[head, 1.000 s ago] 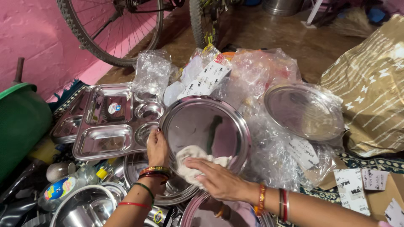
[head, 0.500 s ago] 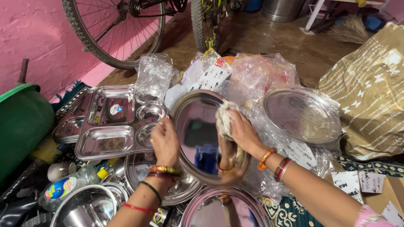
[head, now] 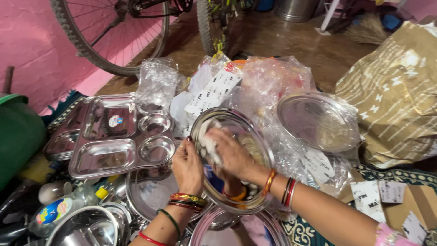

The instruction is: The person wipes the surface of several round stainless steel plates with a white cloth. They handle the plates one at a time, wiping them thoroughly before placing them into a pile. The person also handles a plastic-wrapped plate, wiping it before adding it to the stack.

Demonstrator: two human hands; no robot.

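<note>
My left hand (head: 187,167) grips the left rim of a round steel plate (head: 255,146), which is tilted up towards me. My right hand (head: 232,152) presses a white cloth (head: 208,145) against the plate's shiny inner face near its upper left. Both wrists carry coloured bangles. More round steel plates (head: 150,196) lie flat below the held one.
A stack of compartment steel trays (head: 109,146) lies to the left. Another steel plate wrapped in plastic (head: 316,120) sits at the right among crumpled plastic bags (head: 273,82). A green tub (head: 18,132), a bottle (head: 59,212), a bicycle wheel (head: 104,36) and a patterned bag (head: 396,100) surround them.
The plate has tipped further upright in my left hand. My right hand has slid the cloth from the lower part of the plate up and across to its upper left.
</note>
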